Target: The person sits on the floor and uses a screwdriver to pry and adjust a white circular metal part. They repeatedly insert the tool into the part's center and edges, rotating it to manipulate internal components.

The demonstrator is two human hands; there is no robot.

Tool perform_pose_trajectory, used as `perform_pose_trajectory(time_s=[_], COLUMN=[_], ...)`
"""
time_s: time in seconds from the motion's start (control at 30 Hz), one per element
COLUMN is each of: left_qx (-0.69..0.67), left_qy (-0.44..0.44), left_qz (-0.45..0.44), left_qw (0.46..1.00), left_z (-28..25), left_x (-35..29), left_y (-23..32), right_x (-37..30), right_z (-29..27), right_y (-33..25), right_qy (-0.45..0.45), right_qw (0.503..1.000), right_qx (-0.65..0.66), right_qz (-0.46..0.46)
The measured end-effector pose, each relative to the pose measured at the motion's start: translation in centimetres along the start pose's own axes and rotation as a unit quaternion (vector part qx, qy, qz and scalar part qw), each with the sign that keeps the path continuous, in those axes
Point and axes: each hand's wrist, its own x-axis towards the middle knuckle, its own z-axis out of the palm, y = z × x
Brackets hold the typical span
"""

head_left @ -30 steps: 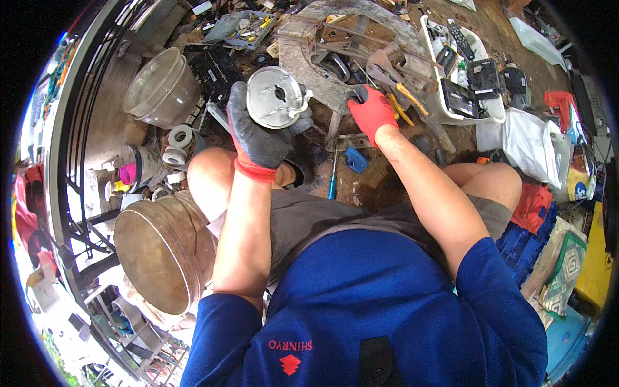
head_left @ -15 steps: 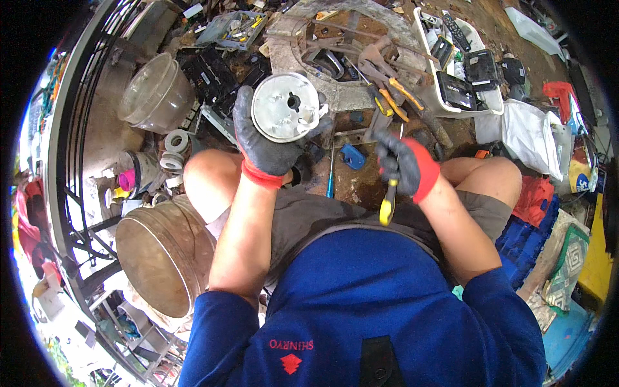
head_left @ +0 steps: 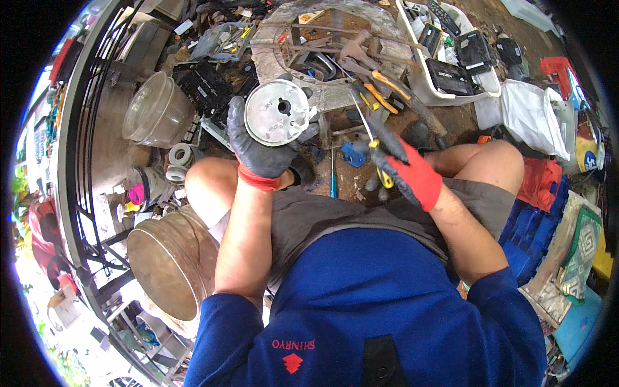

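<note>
My left hand (head_left: 258, 151), in a dark grey glove with a red cuff, grips a round silver metal housing (head_left: 277, 113) with a centre hole, held up over my knees. My right hand (head_left: 409, 171), in a red and black glove, holds a screwdriver (head_left: 371, 138) with a yellow and black handle. Its thin shaft points up and to the left, toward the housing's right side, without touching it. I sit with bare knees apart above the dirt ground.
A blue-handled screwdriver (head_left: 333, 177) and a small blue part (head_left: 353, 155) lie on the ground between my knees. A worn wooden block (head_left: 322, 58) with pliers and tools is ahead. A white tray (head_left: 451, 58), clear bowl (head_left: 155, 116), metal pot (head_left: 171, 258) and tape rolls (head_left: 178, 161) surround me.
My right hand picked up the yellow-handled screwdriver from the tools ahead, drew it back toward my lap, and now has turned it so the shaft points up toward the housing.
</note>
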Motion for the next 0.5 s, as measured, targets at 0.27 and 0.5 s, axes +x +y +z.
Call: perform_pose_trajectory(time_s=[0.27, 0.5], left_qx=[-0.059, 0.019], left_qy=[-0.087, -0.048], left_qz=[-0.037, -0.049], left_qw=[0.994, 0.997], left_z=[0.6, -0.4], left_x=[0.6, 0.8], left_y=[-2.0, -1.9], right_x=[-0.9, -0.8], right_z=[2.0, 2.1], right_y=[-0.3, 0.0], right_qy=[0.083, 0.126], right_qw=[0.916, 0.914], right_qx=[-0.305, -0.303], right_qz=[-0.249, -0.237])
